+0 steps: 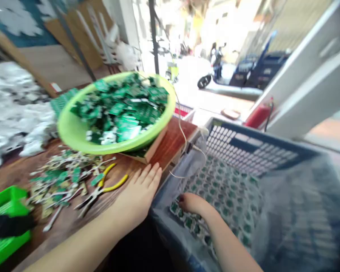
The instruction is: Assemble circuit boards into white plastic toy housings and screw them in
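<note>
My left hand (pixel 146 181) lies flat on the edge of the wooden table (pixel 175 139), fingers stretched out and holding nothing. Beside it are yellow-handled pliers (pixel 102 189), their jaws pointing toward me. My right hand (pixel 191 203) reaches down into a blue-grey plastic crate (pixel 252 139), its fingers curled at the near left corner of the contents. What those fingers hold, if anything, is hidden. Rows of small round white pieces with green centres (pixel 226 189) fill the crate's floor. Clear plastic film (pixel 294 204) lines its right side.
A yellow-green basin (pixel 116 147) heaped with green circuit boards (pixel 124 105) stands on the table. Nearer lie loose wires and board scraps (pixel 62 173). White parts (pixel 17 113) pile up at left, above a bright green tray (pixel 11 245). A thin cable (pixel 181 124) hangs beside the crate.
</note>
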The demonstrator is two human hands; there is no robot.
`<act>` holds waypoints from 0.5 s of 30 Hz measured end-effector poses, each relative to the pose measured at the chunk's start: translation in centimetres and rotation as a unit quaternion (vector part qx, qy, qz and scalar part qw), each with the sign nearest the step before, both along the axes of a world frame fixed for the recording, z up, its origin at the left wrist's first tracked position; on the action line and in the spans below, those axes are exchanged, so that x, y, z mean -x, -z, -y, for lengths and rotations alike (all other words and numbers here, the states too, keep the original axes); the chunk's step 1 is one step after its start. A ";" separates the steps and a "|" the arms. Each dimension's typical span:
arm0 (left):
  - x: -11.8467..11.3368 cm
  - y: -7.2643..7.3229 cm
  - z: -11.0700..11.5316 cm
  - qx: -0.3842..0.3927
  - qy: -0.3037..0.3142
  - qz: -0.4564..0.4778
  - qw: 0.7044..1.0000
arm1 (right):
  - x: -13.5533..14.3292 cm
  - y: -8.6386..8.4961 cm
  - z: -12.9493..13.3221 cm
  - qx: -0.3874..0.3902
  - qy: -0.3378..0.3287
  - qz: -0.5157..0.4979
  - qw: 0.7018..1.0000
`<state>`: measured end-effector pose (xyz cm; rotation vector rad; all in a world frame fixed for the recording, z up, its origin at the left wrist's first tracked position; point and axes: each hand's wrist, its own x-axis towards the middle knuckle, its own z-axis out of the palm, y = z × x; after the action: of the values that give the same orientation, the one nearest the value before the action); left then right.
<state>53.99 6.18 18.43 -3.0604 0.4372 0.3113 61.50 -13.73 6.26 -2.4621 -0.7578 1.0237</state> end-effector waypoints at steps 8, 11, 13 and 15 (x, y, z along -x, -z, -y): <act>11.1 -4.5 -2.4 0.150 -0.033 -0.037 0.987 | 5.1 -17.7 -4.6 -0.147 -0.090 0.257 0.951; 18.6 -7.4 -5.5 0.193 -0.076 -0.065 0.976 | 4.3 -21.6 -10.2 -0.141 0.007 0.452 0.881; 23.0 -8.9 -8.6 0.212 -0.135 -0.006 0.968 | 2.2 -23.9 -13.6 -0.108 0.034 0.496 0.861; 26.4 -9.9 -12.3 0.220 -0.199 0.066 0.953 | -0.5 -25.7 -16.3 -0.053 0.030 0.506 0.861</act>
<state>27.58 18.50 28.37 -3.5639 -0.1482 0.0087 62.02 2.57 31.96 -2.7932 -0.9499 -0.4450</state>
